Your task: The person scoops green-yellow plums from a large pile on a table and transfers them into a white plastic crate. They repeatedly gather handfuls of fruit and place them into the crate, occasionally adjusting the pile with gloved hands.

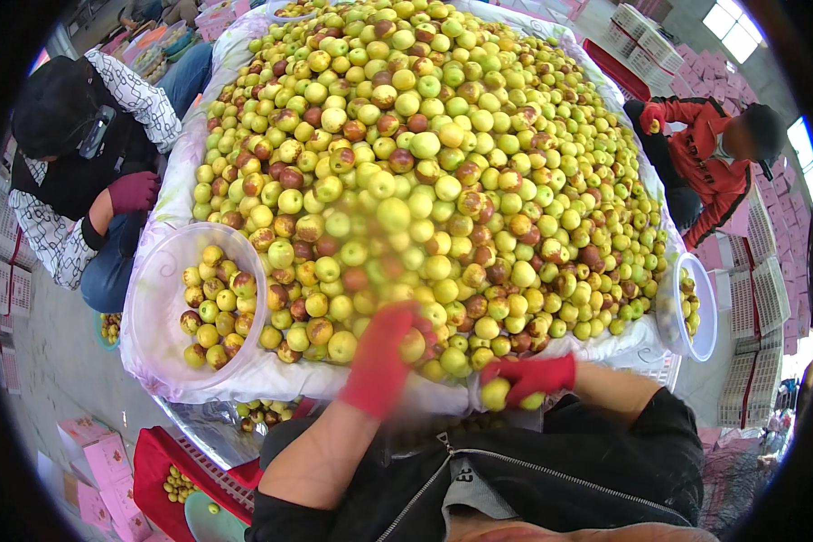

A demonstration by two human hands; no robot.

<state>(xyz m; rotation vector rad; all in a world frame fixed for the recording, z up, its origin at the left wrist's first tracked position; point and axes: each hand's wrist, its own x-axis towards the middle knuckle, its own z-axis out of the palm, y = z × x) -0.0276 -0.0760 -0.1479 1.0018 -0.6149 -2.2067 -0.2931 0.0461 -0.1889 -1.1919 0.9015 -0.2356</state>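
A large heap of green and reddish-brown jujubes (433, 176) covers a cloth-lined table before me. My left hand (383, 359), in a red glove, is at the heap's near edge, its fingers around a yellow-green jujube (412, 345). Beside it to the right, my right hand (532, 379), also red-gloved, holds jujubes (494, 393) low at the table's near edge. A translucent plastic basin (156, 305) with a small pile of jujubes stands at the heap's left corner. Part of the view over the heap is blurred.
A white basin (704, 311) holds jujubes at the right corner. One person (61, 169) sits at the left, another (711, 156) at the right. A red crate (196, 474) and pink boxes (108, 467) lie lower left. White crates (752, 305) are stacked on the right.
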